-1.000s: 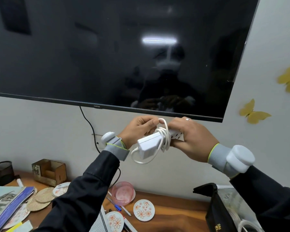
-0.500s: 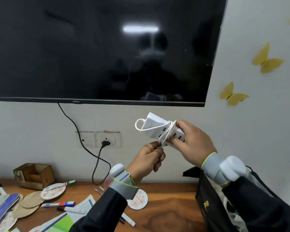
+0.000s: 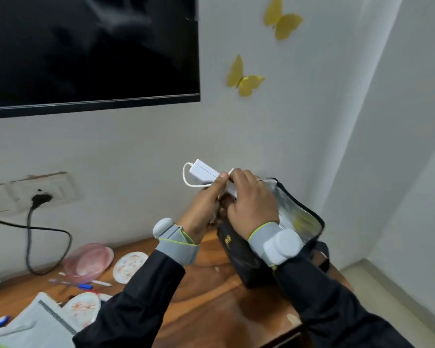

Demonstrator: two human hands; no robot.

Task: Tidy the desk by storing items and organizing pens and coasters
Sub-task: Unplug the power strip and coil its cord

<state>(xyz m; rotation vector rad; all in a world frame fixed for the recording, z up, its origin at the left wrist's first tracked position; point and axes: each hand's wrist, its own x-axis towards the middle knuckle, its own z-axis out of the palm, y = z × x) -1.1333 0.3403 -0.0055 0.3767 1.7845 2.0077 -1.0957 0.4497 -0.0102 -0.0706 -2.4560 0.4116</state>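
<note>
White power strip [image 3: 203,173], cord-wrapped, gripped by 2 hands.

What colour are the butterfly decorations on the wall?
Yellow. The butterfly decorations show best in the head view, right of the black screen.

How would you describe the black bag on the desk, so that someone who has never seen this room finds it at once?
Start at the wooden desk and go to its right end, near the corner of the wall, below the yellow butterfly decorations. There stands the black bag, open at the top, just under both hands and the white power strip. Its shiny silver lining sets it apart from the flat coasters and pens further left.
</note>
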